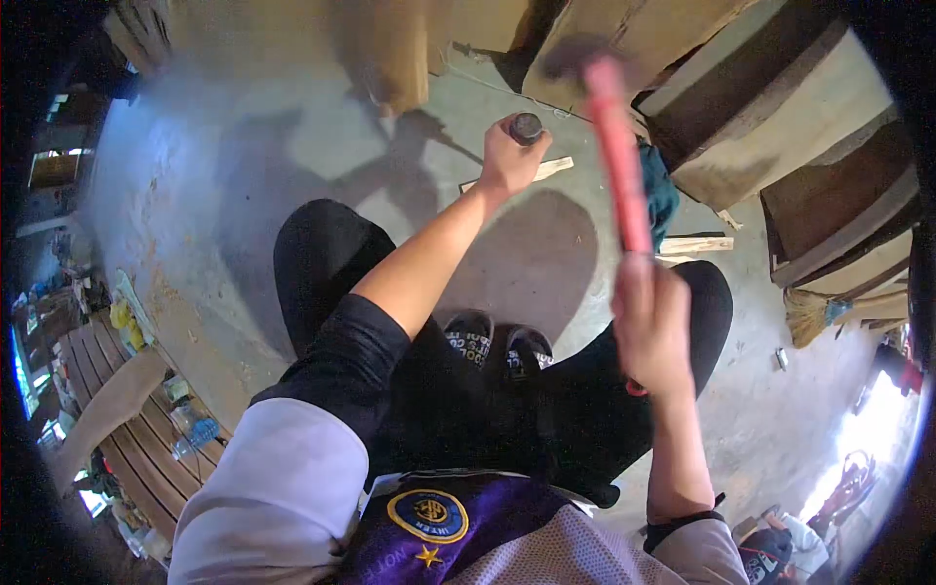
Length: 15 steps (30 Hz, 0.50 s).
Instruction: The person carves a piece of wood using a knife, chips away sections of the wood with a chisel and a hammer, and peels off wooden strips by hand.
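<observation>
My left hand [512, 161] is wrapped round an upright dark, round-topped tool [526, 129], whose lower end is hidden by the hand. Under and beside that hand, a pale strip of wood [554, 169] lies on the grey floor. My right hand [651, 322] grips the red handle of a hammer [619, 156], which is raised and smeared by motion. The hammer's dark head is blurred at the top, right of the dark tool and apart from it.
Large curved wooden pieces [770, 107] stand at the upper right, with a dark green cloth [657, 195] near them. More wood strips [697, 245] lie beside my right knee. A straw broom [807, 317] is at the right, a slatted wooden bench [136, 429] at the left.
</observation>
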Available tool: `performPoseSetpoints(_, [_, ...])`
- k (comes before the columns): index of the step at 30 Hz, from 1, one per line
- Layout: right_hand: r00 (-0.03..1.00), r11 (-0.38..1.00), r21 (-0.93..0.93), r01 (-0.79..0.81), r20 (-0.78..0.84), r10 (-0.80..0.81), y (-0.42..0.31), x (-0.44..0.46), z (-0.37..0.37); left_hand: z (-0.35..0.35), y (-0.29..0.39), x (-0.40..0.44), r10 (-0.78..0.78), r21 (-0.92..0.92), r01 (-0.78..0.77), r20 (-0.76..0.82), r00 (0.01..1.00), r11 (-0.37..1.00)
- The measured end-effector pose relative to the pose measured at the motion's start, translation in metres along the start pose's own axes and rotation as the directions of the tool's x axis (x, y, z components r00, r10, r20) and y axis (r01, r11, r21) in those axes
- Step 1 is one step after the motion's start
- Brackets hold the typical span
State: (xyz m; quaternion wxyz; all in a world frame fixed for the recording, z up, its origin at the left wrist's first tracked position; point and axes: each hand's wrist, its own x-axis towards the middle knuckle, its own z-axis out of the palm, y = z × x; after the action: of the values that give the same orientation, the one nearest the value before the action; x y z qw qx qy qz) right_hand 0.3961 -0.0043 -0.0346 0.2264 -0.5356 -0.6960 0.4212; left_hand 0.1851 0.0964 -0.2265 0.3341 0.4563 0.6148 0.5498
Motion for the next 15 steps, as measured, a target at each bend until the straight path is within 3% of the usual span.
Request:
performPoseSetpoints(2, [0.995,0.985,-0.142,0.095,0.040,-0.090,0.030,0.004,0.017,0.001,0.016,-0.014,-0.041,-0.107,0.041,0.008,0.999,0.993])
performPoseSetpoints(5, [0.985,0.990,-0.019,-0.139,0.103,0.141,-0.015,0.002,-0.006,0.006,-0.010,0.001,-0.073,-0.205,0.063,-0.043,0.996,0.977])
performPoseSetpoints(6, [0.961,0.965,0.054,-0.258,0.122,0.250,-0.026,-0.012,-0.009,-0.002,-0.007,-0.003,-0.004,-0.091,0.005,0.018,1.000,0.996])
performPoseSetpoints(8, [0.974,0.981,0.023,-0.193,0.126,0.189,-0.007,-0.009,-0.005,-0.001,-0.011,-0.001,0.018,-0.094,-0.016,0.020,1.000,0.995])
performPoseSetpoints(10, [0.962,0.977,-0.026,-0.211,0.169,0.212,0.014,0.005,-0.004,0.001,-0.018,0.001,0.330,0.070,-0.328,-0.018,0.944,0.942])
performPoseSetpoints(11, [0.979,0.983,-0.113,-0.142,0.128,0.156,0.021,0.007,-0.008,0.003,-0.020,0.009,0.344,0.062,-0.343,-0.010,0.939,0.937])
performPoseSetpoints(12, [0.984,0.987,-0.039,-0.157,0.079,0.160,0.013,0.009,-0.014,0.005,-0.018,0.016,0.357,0.054,-0.357,-0.002,0.934,0.933])
performPoseSetpoints(14, [0.980,0.974,0.107,-0.201,0.036,0.198,-0.019,0.004,-0.026,-0.001,-0.011,0.001,0.024,-0.108,-0.019,0.053,0.998,0.994])
performPoseSetpoints(15, [0.974,0.963,0.146,-0.227,0.048,0.223,-0.031,0.003,-0.029,-0.004,0.004,-0.003,-0.111,-0.086,0.121,0.111,0.988,0.989])
